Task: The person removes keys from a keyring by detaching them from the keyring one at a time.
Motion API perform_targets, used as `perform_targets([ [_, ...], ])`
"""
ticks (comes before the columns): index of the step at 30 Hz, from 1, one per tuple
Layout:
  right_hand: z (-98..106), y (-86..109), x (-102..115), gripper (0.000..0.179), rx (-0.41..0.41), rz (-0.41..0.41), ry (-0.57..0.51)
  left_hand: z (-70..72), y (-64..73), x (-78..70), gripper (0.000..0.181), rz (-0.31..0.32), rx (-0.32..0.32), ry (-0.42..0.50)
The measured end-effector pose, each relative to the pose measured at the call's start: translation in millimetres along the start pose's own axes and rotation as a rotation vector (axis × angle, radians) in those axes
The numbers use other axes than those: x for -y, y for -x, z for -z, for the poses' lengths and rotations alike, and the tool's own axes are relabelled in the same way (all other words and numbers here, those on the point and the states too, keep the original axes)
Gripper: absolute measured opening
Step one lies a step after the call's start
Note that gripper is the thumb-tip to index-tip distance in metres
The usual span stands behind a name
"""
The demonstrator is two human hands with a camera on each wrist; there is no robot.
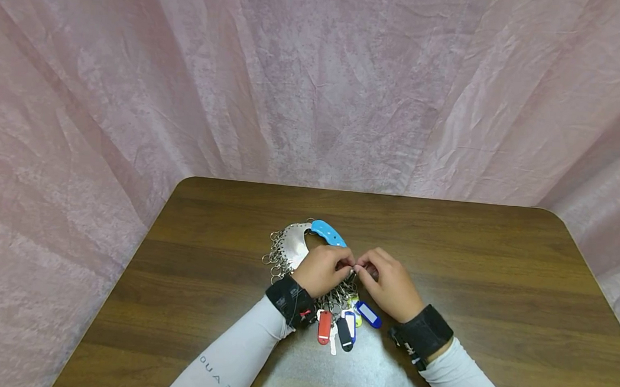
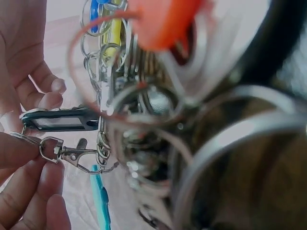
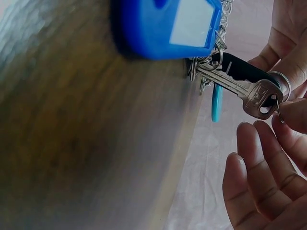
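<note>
The red tag (image 1: 324,327) sits nearest. Beyond, fingers of the left hand (image 1: 322,271) and right hand (image 1: 391,286) pinch the split ring (image 2: 28,139) carrying a key (image 3: 261,99); steady, opposed pinches should prevent slipping. Farther lies the blue handle (image 1: 330,232).

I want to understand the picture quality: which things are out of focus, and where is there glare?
Head view: whitish glare on the table, at its near side between the sleeves; left wrist view: red tag and large ring strongly blurred, metal clasp fairly sharp; right wrist view: table surface soft, key much clearer.
</note>
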State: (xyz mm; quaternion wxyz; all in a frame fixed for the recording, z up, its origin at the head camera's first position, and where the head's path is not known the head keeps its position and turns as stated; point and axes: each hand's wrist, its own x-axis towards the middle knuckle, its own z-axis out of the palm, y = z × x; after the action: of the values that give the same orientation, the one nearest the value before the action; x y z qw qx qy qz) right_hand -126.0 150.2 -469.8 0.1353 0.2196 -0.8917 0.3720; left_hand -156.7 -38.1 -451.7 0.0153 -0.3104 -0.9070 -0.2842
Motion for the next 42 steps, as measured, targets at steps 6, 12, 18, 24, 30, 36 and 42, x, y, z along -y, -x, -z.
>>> perform_targets([
  [6, -1.3, 0.1, -0.5, 0.003, 0.0, 0.024, -0.005, -1.4, -0.3, 1.7, 0.007, 0.038, 0.001, 0.036],
  [12, -2.2, -0.2, 0.1, 0.006, 0.021, 0.057, -0.014, -3.8, -0.3, 5.0, 0.007, 0.06, -0.005, 0.032],
  [18, -2.3, 0.3, 0.6, 0.006, 0.049, 0.07, -0.028, -2.6, 0.4, 4.4, 0.005, 0.088, -0.006, 0.043],
  [24, -2.0, 0.2, 1.4, 0.006, 0.04, 0.06, -0.011, -2.2, 0.0, 3.7, 0.005, 0.069, 0.0, 0.044],
  [30, -1.6, -0.4, 1.8, 0.006, 0.026, 0.054, 0.003, -1.6, 0.3, 2.6, 0.005, 0.045, 0.008, 0.022],
  [36, -1.2, 0.1, 1.8, 0.006, 0.021, 0.047, 0.008, -1.3, 0.7, 2.2, 0.003, 0.023, 0.009, 0.013],
  [42, -1.9, 0.3, -0.4, 0.005, 0.012, 0.039, 0.007, -1.5, 1.0, 1.5, 0.003, 0.008, -0.001, 0.005],
])
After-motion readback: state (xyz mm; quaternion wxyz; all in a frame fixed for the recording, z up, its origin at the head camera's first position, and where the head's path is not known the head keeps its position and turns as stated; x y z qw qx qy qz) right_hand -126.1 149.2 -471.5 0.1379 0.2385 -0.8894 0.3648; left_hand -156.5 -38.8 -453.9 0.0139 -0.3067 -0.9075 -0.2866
